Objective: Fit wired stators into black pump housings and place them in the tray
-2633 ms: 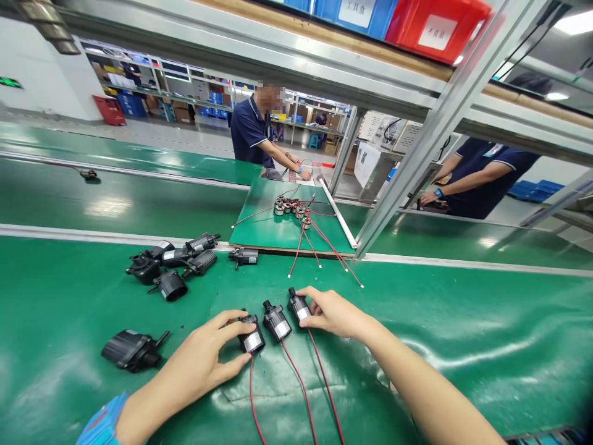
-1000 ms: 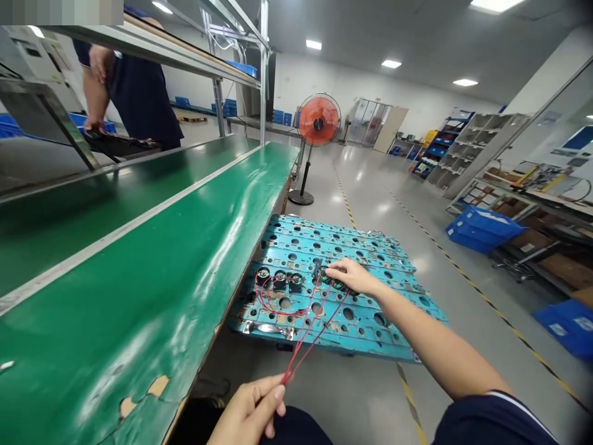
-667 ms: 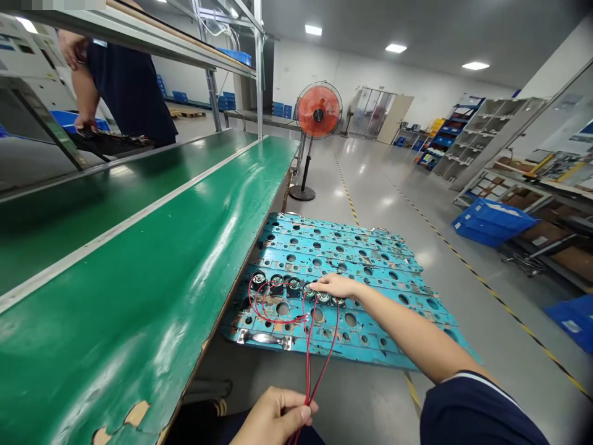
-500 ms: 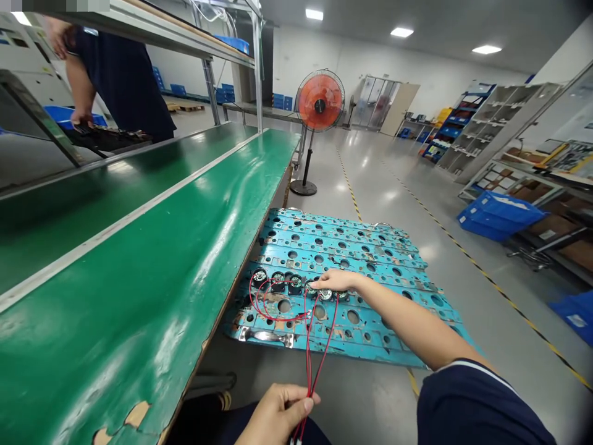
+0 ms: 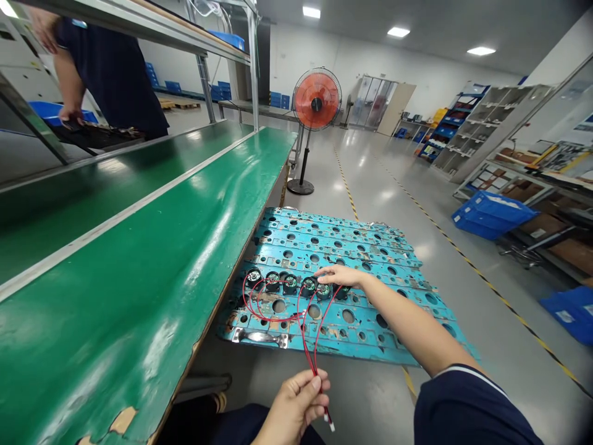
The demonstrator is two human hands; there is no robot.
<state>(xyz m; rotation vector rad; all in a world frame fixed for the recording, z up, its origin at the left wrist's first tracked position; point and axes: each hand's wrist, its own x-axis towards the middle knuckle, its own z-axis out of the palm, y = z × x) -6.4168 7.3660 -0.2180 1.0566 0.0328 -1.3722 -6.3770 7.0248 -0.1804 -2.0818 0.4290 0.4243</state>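
My left hand (image 5: 301, 398) pinches a bundle of red wires (image 5: 309, 355); their white connectors (image 5: 328, 421) hang below the fingers. The wires run up to a group of black pumps (image 5: 323, 292) seated in a row on a worn blue perforated board (image 5: 370, 334). Above this group, my right hand (image 5: 343, 276) reaches with its fingers stretched out, fingertips at the pumps' rims and partly covering them. Further left in the same row stand more black pumps (image 5: 272, 282), circuit boards facing up, their red wires looped on the board.
A green-topped bench (image 5: 185, 247) with a chipped edge runs along the left, beside the blue board and its metal handle (image 5: 260, 338). An orange fan (image 5: 317, 102) stands behind on the floor. Blue bins (image 5: 493, 213) sit at right. A co-worker (image 5: 106, 74) stands beyond the bench.
The view has turned from the bench to the blue board. The right-hand pumps now sit in line with the others. My right hand's fingers have straightened; my left hand has kept the wires.
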